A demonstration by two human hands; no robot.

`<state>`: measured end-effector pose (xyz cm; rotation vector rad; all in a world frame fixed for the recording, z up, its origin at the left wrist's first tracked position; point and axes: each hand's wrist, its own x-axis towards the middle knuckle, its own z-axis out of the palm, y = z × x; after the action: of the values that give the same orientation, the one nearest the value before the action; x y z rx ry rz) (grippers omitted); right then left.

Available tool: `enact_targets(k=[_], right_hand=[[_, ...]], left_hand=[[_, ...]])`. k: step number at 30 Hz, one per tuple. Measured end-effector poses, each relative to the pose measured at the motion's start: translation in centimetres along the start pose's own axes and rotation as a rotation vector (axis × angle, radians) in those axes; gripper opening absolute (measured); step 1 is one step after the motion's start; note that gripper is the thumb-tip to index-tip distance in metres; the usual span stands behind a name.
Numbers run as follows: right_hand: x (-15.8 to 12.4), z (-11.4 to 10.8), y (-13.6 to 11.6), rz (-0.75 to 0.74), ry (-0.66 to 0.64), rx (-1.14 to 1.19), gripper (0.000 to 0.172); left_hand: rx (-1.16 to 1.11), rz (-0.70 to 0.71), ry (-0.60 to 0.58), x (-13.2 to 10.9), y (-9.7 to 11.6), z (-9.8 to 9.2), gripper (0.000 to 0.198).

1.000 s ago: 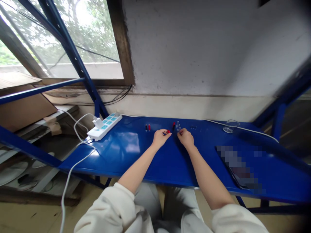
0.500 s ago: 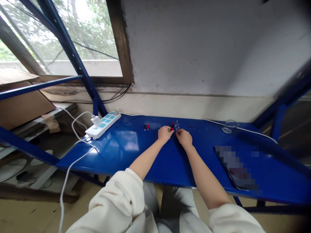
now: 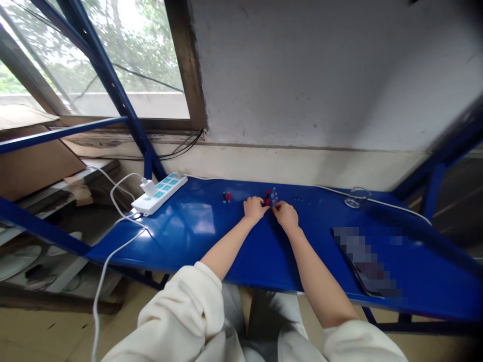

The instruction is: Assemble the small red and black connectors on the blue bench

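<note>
At the middle of the blue table, my left hand (image 3: 255, 209) is closed, its fingertips at a small red cylinder (image 3: 267, 202). A second piece with a red top (image 3: 268, 192) stands right behind it, with something dark between them. My right hand (image 3: 287, 215) is pinched just to the right, beside several clear little tubes (image 3: 274, 195). Whatever lies between its fingertips is too small to name. Left of my hands stand a black cylinder (image 3: 224, 196) and a red one (image 3: 229, 197), each with a pale lower end.
A white power strip (image 3: 160, 194) with a plug and cable lies at the table's left end. To the right are tiny clear pieces (image 3: 298, 197), a round clear container (image 3: 352, 202) and a dark flat device (image 3: 358, 261), partly blurred. Behind the blue table (image 3: 181, 246) runs a wall.
My left hand has shifted slightly to the left, and more of the red cylinder and the dark part behind it shows. The right hand is almost still.
</note>
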<state>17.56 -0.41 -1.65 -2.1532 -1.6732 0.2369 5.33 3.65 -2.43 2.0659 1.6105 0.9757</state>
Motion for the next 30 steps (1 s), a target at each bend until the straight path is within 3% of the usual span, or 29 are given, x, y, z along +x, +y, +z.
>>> enact_targets(k=[6, 11, 18, 24, 27, 30], right_hand=[[-1.1, -1.1, -1.0, 0.009, -0.051, -0.117, 0.022], [-1.8, -1.0, -2.1, -0.113, -0.056, -0.091, 0.021], [-2.5, -0.4, -2.9, -0.379, -0.034, 0.003, 0.028], [-2.8, -0.8, -3.3, -0.430, -0.059, 0.044, 0.029], [-2.9, -0.7, -3.5, -0.422, -0.038, 0.123, 0.028], [-3.0, -0.3, -3.6, -0.364, -0.020, 0.298, 0.027]], left_hand=[[0.015, 0.137, 0.130, -2.0, -1.2, -3.5, 0.035], [0.004, -0.037, 0.209, -3.7, -2.9, -6.2, 0.057], [-0.016, -0.214, 0.223, -3.4, -3.9, -6.9, 0.067], [0.213, -0.239, 0.116, -2.9, -4.3, -7.1, 0.038], [0.042, -0.140, 0.131, -2.7, -4.5, -6.8, 0.025], [-0.328, -0.061, 0.066, -2.7, -3.9, -6.2, 0.018]])
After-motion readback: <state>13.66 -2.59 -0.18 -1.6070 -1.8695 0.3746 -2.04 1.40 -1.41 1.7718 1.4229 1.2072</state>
